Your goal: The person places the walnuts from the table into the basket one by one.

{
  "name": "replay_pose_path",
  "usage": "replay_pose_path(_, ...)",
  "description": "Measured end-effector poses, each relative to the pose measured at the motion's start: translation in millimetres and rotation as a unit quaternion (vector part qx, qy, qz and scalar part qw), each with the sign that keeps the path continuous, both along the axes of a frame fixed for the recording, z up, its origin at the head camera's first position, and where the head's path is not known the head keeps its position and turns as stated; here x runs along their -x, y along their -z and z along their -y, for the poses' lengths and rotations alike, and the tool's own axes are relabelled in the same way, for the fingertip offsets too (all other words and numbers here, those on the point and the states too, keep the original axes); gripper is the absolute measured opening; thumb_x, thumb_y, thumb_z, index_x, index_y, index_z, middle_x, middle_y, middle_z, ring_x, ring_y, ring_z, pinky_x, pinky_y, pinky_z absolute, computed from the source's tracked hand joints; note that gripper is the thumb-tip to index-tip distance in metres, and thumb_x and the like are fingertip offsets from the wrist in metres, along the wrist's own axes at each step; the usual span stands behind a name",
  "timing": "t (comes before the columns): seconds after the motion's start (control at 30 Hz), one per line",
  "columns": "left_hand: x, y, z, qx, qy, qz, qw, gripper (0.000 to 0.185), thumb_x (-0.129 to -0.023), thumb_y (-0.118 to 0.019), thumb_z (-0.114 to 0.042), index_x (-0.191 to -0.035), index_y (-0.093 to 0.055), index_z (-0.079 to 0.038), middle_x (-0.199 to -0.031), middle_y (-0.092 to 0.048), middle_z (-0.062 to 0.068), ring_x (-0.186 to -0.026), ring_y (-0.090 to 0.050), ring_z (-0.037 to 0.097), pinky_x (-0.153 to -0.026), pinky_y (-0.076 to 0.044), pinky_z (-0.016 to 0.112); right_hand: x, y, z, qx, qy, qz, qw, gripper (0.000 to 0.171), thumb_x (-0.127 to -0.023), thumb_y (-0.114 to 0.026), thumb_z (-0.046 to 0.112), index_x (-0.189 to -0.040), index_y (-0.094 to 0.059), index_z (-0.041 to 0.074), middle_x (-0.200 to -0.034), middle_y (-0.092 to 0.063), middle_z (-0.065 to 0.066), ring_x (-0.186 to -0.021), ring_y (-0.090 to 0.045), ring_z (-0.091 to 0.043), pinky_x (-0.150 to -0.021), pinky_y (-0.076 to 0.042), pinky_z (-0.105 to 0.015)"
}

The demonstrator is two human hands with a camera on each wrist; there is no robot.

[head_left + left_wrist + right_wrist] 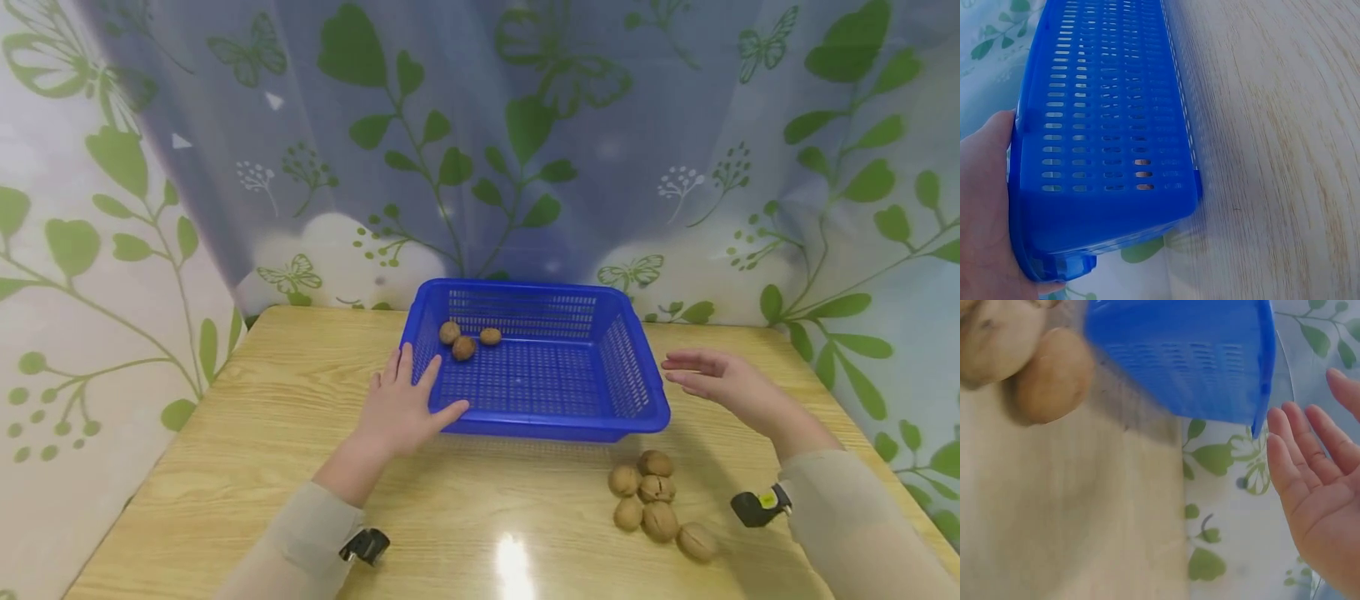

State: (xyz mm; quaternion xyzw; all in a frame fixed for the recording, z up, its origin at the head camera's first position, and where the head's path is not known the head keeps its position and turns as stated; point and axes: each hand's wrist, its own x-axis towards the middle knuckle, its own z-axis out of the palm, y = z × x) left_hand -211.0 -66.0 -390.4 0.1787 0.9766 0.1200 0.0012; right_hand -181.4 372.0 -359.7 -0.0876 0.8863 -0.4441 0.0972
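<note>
Your hands flank the blue basket [536, 358] on the table [247, 433].

Head view: your left hand [401, 404] lies flat-fingered against the basket's left wall; your right hand [720, 383] hovers open just off its right rim, the nearer one to the loose walnuts [656, 504] (three more inside).
Left wrist: palm [982, 206] touches the rim.
Right wrist: fingers [1294, 469] straight, apart from the basket.

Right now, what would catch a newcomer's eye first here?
The blue basket mid-table, with three walnuts in its far left corner. The left hand rests against its near left corner; the right hand hovers open off its right side. Five more walnuts lie on the table in front.
</note>
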Motion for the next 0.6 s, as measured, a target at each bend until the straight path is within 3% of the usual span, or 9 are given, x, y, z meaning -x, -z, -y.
replay_pose_path(0.17,-0.7,-2.3,0.2,-0.003,0.002,-0.002,1.0000,0.088,-0.085,-0.035,-0.073,-0.148,-0.026,-0.013,-0.151,-0.006,0.028,-0.139,-0.001,0.041,-0.104,-0.014,0.062,-19.3,12.2,-8.9,-0.008,0.010,0.006,1.000,0.055,-0.096,-0.051,0.033,-0.140,-0.038,0.002,-0.135,-0.047,-0.019,-0.117,-0.051,-0.022,-0.092,-0.044,-0.036)
replay_pose_path(0.3,-1.2,-3.8,0.8,0.000,0.003,-0.005,1.0000,0.088,-0.085,-0.035,-0.073,-0.148,-0.027,-0.013,-0.151,-0.007,0.028,-0.138,-0.002,0.042,-0.104,-0.015,0.062,-29.7,30.6,-11.9,0.016,-0.023,0.033,0.999,0.051,-0.097,-0.051,0.026,-0.138,-0.039,0.000,-0.135,-0.047,-0.020,-0.113,-0.054,-0.012,-0.090,-0.043,-0.027)
replay_pose_path(0.5,-2.5,-4.8,1.0,-0.005,0.002,0.000,1.0000,0.088,-0.085,-0.035,-0.073,-0.148,-0.026,-0.013,-0.151,-0.006,0.028,-0.138,-0.002,0.042,-0.104,-0.015,0.063,-37.5,60.4,-7.5,0.034,-0.087,0.074,0.993,0.046,-0.096,-0.052,0.018,-0.134,-0.042,-0.006,-0.132,-0.046,-0.026,-0.119,-0.047,-0.040,-0.087,-0.043,-0.021)
replay_pose_path(0.6,-2.9,-3.8,0.3,-0.009,0.002,0.001,1.0000,0.087,-0.085,-0.035,-0.073,-0.148,-0.026,-0.013,-0.151,-0.005,0.028,-0.138,-0.001,0.042,-0.104,-0.014,0.063,-39.0,68.0,-6.3,0.029,-0.103,0.072,0.992,0.046,-0.096,-0.053,0.017,-0.133,-0.043,-0.007,-0.131,-0.047,-0.028,-0.117,-0.048,-0.041,-0.087,-0.044,-0.023)
